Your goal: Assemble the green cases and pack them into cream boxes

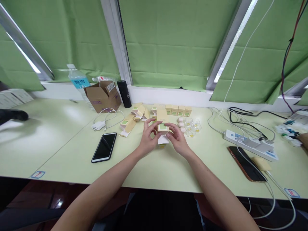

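A small cream cardboard box [163, 127] with a green label stands between my hands, a white flap hanging open on the side near me. My left hand [148, 139] grips it from the left with bent fingers. From the right, my right hand [179, 141] holds it, thumb at the flap. Something yellowish shows just below the flap, too small to make out. Several open boxes of the same kind [128, 125] lie beyond my left hand. Behind, a row of closed ones [178, 110] stands. Clear round containers with yellow spots [192, 127] and pale pink pieces [181, 124] sit beyond my right hand.
To the left lie a phone [104, 147] and a white charger [98, 125] with its cable. A brown carton [103, 98], a water bottle [78, 78] and a black flask [124, 94] stand behind. On the right are a power strip [250, 145], cables and another phone [246, 164].
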Demonstrator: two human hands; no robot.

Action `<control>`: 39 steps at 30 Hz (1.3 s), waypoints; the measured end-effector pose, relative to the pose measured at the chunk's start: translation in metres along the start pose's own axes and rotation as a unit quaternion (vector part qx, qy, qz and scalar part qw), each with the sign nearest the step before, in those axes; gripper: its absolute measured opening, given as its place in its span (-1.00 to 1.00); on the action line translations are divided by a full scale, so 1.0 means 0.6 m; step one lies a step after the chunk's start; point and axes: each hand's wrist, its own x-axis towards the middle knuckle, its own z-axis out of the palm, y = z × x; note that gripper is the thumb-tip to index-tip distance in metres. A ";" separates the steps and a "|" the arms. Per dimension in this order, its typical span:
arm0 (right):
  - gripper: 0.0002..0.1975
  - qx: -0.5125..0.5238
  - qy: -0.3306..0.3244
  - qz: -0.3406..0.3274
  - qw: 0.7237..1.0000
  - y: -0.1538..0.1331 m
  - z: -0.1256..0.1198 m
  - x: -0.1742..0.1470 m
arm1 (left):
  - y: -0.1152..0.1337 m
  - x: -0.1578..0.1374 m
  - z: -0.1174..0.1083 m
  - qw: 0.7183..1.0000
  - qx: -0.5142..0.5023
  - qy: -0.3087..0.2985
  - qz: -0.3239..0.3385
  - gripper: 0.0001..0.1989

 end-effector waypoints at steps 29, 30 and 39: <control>-0.58 0.011 0.073 0.005 0.997 0.008 0.004 0.002 | 0.004 -0.005 0.000 0.990 -0.096 -0.105 -0.024 -0.23; -0.58 0.011 0.069 0.003 0.998 0.008 0.003 0.001 | 0.005 -0.005 0.000 0.989 -0.101 -0.101 -0.024 -0.24; -0.50 0.080 -0.005 -0.007 0.997 0.002 0.006 -0.006 | 0.003 -0.004 0.004 0.983 -0.169 -0.056 -0.034 -0.41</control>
